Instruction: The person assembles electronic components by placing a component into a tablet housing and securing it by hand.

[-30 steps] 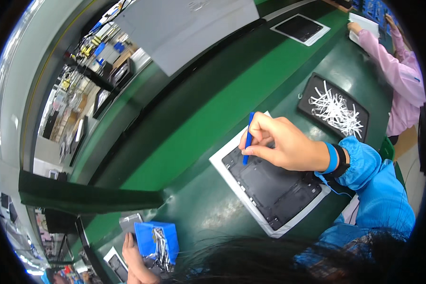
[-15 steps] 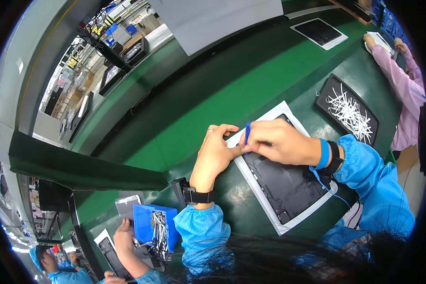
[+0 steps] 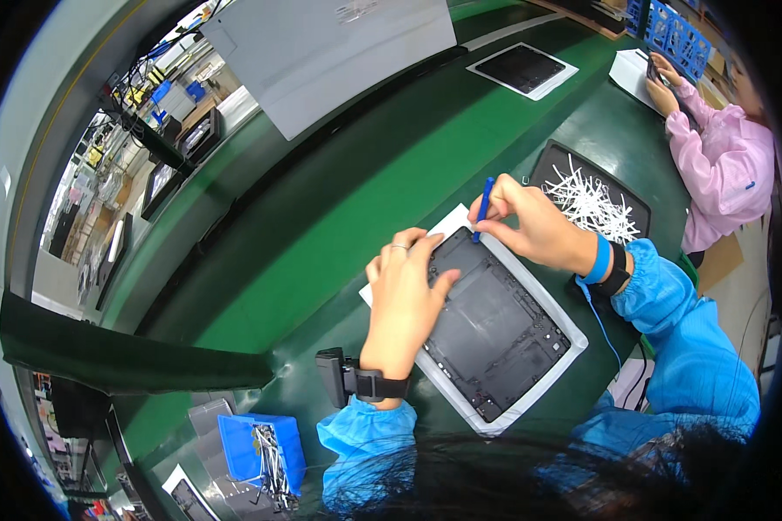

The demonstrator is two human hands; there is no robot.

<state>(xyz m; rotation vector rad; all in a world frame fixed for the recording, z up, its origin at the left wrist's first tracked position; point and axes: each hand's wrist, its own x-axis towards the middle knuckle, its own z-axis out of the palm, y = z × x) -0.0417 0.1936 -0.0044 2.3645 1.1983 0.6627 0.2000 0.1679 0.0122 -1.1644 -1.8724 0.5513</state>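
A black tablet-like housing (image 3: pixel 495 326) lies on a white sheet (image 3: pixel 568 334) on the green bench. My left hand (image 3: pixel 404 295) rests over its left edge, fingers partly spread and thumb out, holding nothing that I can see. Pinched in my right hand (image 3: pixel 534 221) is a slim blue pen-shaped tool (image 3: pixel 485 208). It stands nearly upright, its lower end at the housing's far edge; whether the tip touches I cannot tell.
To the right, a black tray (image 3: pixel 639 208) holds many white strips (image 3: pixel 595 204). At the lower left stands a blue bin (image 3: pixel 239 447) of cable-like parts. Farther along the bench lies another dark housing (image 3: pixel 521 68). A co-worker in pink (image 3: pixel 721 165) sits at the right.
My right hand has moved the blue tool away from my left hand, along the housing's far edge. My left hand has opened out. The co-worker's hand by the blue bin has left the view.
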